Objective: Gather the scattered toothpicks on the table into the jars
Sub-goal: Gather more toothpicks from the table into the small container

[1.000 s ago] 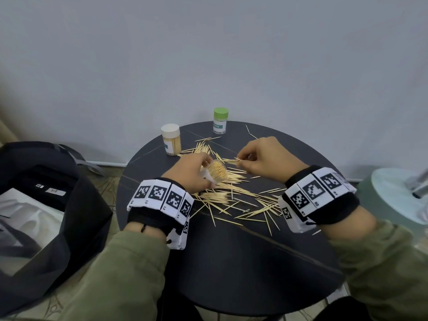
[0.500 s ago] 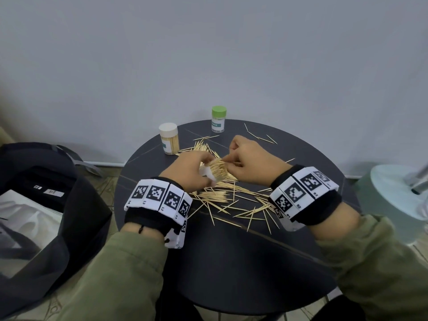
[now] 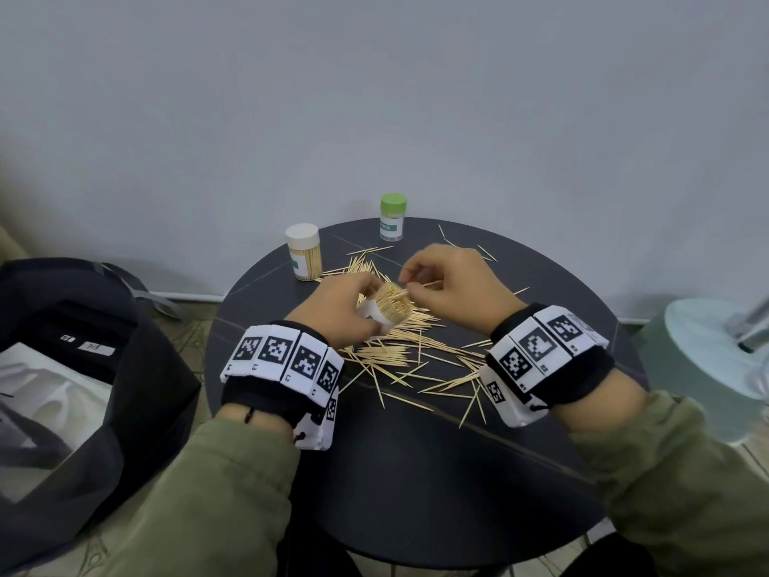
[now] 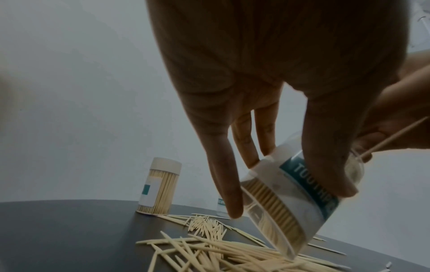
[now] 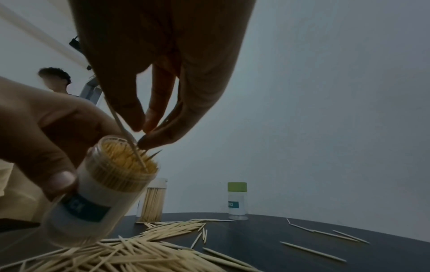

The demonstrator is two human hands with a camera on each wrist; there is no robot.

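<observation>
Here, tilted jar (image 3: 389, 306) in left hand (image 3: 337, 308) — right hand (image 3: 453, 285) at its rim

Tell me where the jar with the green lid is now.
In the head view, the green-lidded jar stands upright at the table's far edge, right of the white-lidded jar, beyond both hands.

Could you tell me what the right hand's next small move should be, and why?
Probably push the toothpick down into the open jar: the right hand pinches it with its tip already among the packed picks, while the left hand holds the jar tilted.
</observation>
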